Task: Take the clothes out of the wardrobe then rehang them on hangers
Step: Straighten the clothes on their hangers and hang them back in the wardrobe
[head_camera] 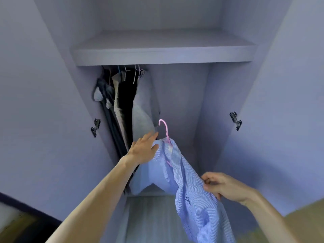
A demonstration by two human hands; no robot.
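Centre frame, before the open wardrobe point(163, 55), a blue striped shirt point(192, 204) droops from a pink hanger point(165, 127) whose hook catches nothing. The left hand point(142, 149) pinches the shirt's shoulder, thumb over near-straight fingers; the right hand point(222, 186), lower right, curls round a fold. Risk — under so light a pinch the shirt may slide off, or the hook snag the hung clothes point(122, 102), upper left.

Left hand point(143, 149) holds blue striped shirt point(192, 204) at shoulder, on pink hanger point(166, 131). Right hand point(226, 187) pinches shirt lower down. Dark and grey clothes point(122, 102) hang far left under shelf point(163, 56).
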